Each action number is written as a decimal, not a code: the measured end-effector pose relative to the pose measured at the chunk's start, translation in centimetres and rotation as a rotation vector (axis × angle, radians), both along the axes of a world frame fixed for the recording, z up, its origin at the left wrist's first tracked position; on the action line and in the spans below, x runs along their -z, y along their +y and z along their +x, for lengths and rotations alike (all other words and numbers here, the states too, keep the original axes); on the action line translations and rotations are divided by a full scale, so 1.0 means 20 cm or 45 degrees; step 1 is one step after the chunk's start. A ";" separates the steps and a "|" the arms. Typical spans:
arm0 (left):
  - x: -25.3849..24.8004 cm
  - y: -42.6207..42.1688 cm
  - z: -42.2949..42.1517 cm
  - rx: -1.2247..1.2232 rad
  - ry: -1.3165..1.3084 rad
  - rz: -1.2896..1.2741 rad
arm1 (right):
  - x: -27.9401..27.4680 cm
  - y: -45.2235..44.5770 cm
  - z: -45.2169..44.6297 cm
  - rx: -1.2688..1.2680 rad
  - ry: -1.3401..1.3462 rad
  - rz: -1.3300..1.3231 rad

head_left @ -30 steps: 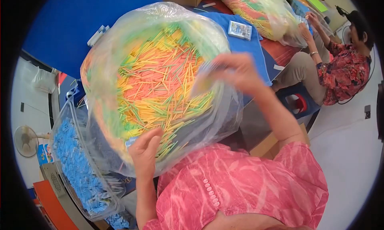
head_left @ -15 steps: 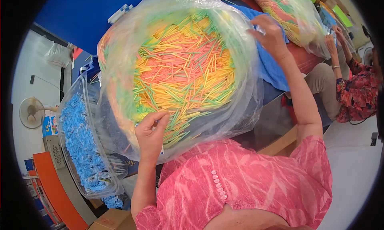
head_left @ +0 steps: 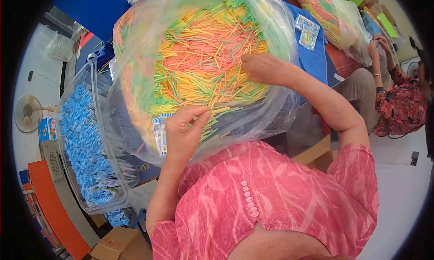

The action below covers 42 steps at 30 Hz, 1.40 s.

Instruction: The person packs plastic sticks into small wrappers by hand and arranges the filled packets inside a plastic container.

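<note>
A large clear plastic bag (head_left: 282,38) stands open, full of thin pink, yellow and green sticks (head_left: 203,52), perhaps straws. My left hand (head_left: 186,126) is at the bag's near side with thumb and forefinger pinched. Small blue-and-white packets (head_left: 159,135) jut out beside it, seemingly held by the other fingers, which are hidden. Over the right part of the sticks is my right hand (head_left: 266,69), its fingers curled together; whatever is in them is hidden. Filled-looking packets (head_left: 308,32) lie on a blue cloth (head_left: 312,56) to the right of the bag.
A clear plastic bin (head_left: 97,133) of blue packets (head_left: 83,138) stands at the left. Below it is a cardboard box (head_left: 122,244). Another bag of sticks (head_left: 325,20) lies at the upper right, near another person's hands (head_left: 377,47). A fan (head_left: 28,113) is far left.
My right hand has moved from the blue cloth down and left onto the sticks, and packets now show on the cloth. My left hand has shifted up and right.
</note>
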<state>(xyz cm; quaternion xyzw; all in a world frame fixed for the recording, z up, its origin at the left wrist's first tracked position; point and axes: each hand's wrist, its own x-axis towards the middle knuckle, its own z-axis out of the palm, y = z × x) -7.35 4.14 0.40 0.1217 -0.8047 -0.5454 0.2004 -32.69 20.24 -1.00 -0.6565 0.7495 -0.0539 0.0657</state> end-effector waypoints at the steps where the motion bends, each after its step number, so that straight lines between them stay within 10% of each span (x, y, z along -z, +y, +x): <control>1: 0.01 0.01 -0.01 0.021 0.028 -0.012 | 0.02 -0.01 0.01 -0.003 0.007 0.007; 11: -0.02 0.09 -0.14 0.095 -0.148 0.066 | 0.07 0.00 -0.03 0.016 -0.030 -0.144; 13: 0.01 0.10 -0.19 0.081 -0.260 0.520 | 0.02 0.00 -0.06 -0.013 -0.067 -0.228; 27: 0.11 0.18 -0.50 0.099 -0.083 1.315 | -0.15 -0.13 0.23 0.439 -1.480 -0.157; 34: 0.12 0.11 -0.50 -0.332 0.159 1.512 | -0.17 -0.10 0.25 0.537 -1.430 -0.195; 40: 0.05 0.12 -0.40 0.123 -0.204 1.530 | -0.23 -0.18 0.22 0.514 -1.664 -0.230; 42: 0.09 0.10 -0.38 0.138 -0.196 1.584 | -0.18 -0.21 0.23 0.289 -1.232 -0.384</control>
